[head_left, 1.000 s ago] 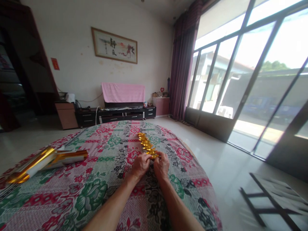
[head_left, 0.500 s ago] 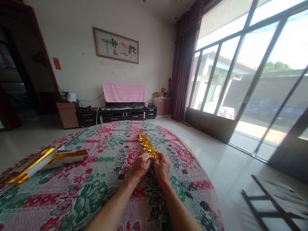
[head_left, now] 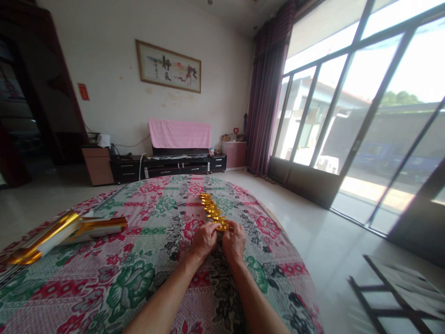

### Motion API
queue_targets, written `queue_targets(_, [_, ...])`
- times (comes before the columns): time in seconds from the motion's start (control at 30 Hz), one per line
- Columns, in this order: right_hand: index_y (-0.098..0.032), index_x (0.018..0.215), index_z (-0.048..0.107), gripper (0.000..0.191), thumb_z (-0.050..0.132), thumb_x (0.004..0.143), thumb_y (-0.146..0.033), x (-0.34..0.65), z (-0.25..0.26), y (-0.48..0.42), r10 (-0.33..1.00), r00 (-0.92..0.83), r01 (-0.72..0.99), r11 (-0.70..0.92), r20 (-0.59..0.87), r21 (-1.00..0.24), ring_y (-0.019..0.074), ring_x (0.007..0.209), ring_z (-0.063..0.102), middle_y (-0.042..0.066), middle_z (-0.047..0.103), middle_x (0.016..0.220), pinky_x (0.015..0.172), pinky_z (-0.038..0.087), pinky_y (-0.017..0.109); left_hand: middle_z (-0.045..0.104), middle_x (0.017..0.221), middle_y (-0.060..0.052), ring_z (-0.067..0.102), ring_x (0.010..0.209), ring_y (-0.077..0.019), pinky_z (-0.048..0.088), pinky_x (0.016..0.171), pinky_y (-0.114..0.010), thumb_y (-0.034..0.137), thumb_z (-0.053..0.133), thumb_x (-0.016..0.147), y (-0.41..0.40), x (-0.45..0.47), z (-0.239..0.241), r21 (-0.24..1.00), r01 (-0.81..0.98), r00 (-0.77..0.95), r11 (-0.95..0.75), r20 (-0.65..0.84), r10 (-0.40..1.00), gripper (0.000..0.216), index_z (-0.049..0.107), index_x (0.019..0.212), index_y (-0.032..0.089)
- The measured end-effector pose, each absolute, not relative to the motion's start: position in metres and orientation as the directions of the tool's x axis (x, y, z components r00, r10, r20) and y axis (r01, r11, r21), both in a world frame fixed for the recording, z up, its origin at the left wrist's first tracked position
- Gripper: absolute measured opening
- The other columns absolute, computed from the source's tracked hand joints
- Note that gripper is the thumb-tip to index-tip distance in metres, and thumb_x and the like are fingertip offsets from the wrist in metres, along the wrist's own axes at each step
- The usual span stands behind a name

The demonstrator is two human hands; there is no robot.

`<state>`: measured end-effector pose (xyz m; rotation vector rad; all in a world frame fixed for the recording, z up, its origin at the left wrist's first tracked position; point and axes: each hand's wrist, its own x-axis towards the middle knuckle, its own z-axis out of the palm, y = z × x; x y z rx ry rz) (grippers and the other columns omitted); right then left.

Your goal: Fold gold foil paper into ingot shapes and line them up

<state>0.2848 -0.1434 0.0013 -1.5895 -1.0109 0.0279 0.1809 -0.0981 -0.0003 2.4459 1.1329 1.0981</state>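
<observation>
A row of shiny gold folded-paper ingots (head_left: pixel 212 208) runs away from me over the patterned tablecloth (head_left: pixel 146 287). At its near end, my left hand (head_left: pixel 204 240) pinches the left tip of the closest gold paper ingot (head_left: pixel 222 226). The right tip of the same piece is between the fingers of my right hand (head_left: pixel 234 241). Both hands are closed and rest low over the cloth, with a small gap between them. My fingertips hide part of the folded piece.
Rolled sheets of gold and white foil paper (head_left: pixel 69 234) lie on the left of the round table. A dark-framed chair or stool (head_left: pixel 399 287) stands on the floor at the right. Beyond the table are a low black cabinet (head_left: pixel 174 167) and tall glass doors (head_left: pixel 347 116).
Hands and gold pieces keep almost the same place. Only a very slight shift of the camera view shows.
</observation>
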Motion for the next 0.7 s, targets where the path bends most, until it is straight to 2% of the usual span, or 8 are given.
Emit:
queue_targets(0.23, [-0.016, 0.088, 0.059, 0.033, 0.038, 0.063, -0.007, 0.287, -0.002, -0.142, 0.554, 0.654, 0.557, 0.107, 0.515, -0.823, 0.0163, 0.073, 0.054, 0.007, 0.053, 0.088, 0.073, 0.043, 0.028, 0.063, 0.086, -0.006, 0.059, 0.078, -0.0153, 0.045, 0.074, -0.025, 0.006, 0.039, 0.075, -0.097, 0.18, -0.002, 0.459, 0.583, 0.396, -0.671, 0.561, 0.728, 0.04, 0.06, 0.108, 0.017])
queue_targets(0.37, [-0.015, 0.088, 0.058, 0.03, 0.036, 0.069, -0.009, 0.287, 0.004, -0.144, 0.475, 0.644, 0.618, 0.138, 0.6, -0.774, 0.0182, 0.079, 0.052, 0.007, 0.054, 0.084, 0.075, 0.042, 0.03, 0.064, 0.087, -0.008, 0.059, 0.079, -0.0163, 0.044, 0.074, -0.026, 0.007, 0.038, 0.077, -0.096, 0.172, 0.0, 0.46, 0.653, 0.328, -0.602, 0.544, 0.772, 0.039, 0.059, 0.107, 0.016])
queue_targets(0.43, [-0.016, 0.087, 0.058, 0.027, 0.036, 0.073, -0.011, 0.281, 0.011, -0.145, 0.485, 0.57, 0.662, 0.208, 0.664, -0.72, 0.0181, 0.08, 0.052, 0.006, 0.055, 0.083, 0.076, 0.041, 0.03, 0.064, 0.089, -0.008, 0.059, 0.081, -0.0168, 0.044, 0.075, -0.026, 0.008, 0.037, 0.078, -0.095, 0.164, 0.004, 0.471, 0.686, 0.287, -0.554, 0.524, 0.802, 0.037, 0.06, 0.106, 0.016])
queue_targets(0.53, [-0.017, 0.086, 0.058, 0.025, 0.036, 0.075, -0.011, 0.258, 0.022, -0.144, 0.565, 0.388, 0.684, 0.353, 0.728, -0.638, 0.0163, 0.078, 0.052, 0.005, 0.056, 0.08, 0.072, 0.041, 0.027, 0.065, 0.087, -0.009, 0.06, 0.083, -0.0171, 0.044, 0.077, -0.026, 0.01, 0.037, 0.08, -0.093, 0.145, 0.01, 0.475, 0.728, 0.251, -0.494, 0.485, 0.838, 0.034, 0.063, 0.1, 0.017])
queue_targets(0.6, [-0.017, 0.087, 0.058, 0.024, 0.037, 0.076, -0.011, 0.236, 0.026, -0.14, 0.634, 0.24, 0.681, 0.429, 0.735, -0.593, 0.0155, 0.075, 0.052, 0.005, 0.057, 0.079, 0.071, 0.041, 0.025, 0.066, 0.086, -0.009, 0.061, 0.082, -0.0169, 0.044, 0.077, -0.026, 0.01, 0.038, 0.079, -0.091, 0.126, 0.014, 0.479, 0.764, 0.199, -0.433, 0.463, 0.864, 0.034, 0.064, 0.099, 0.017])
queue_targets(0.7, [-0.016, 0.085, 0.06, 0.026, 0.038, 0.074, -0.008, 0.198, 0.024, -0.129, 0.709, 0.128, 0.667, 0.456, 0.694, -0.589, 0.0153, 0.074, 0.053, 0.005, 0.06, 0.079, 0.069, 0.04, 0.024, 0.067, 0.087, -0.009, 0.062, 0.081, -0.0171, 0.045, 0.075, -0.026, 0.012, 0.038, 0.079, -0.085, 0.091, 0.016, 0.494, 0.798, 0.091, -0.345, 0.468, 0.879, 0.033, 0.065, 0.097, 0.017])
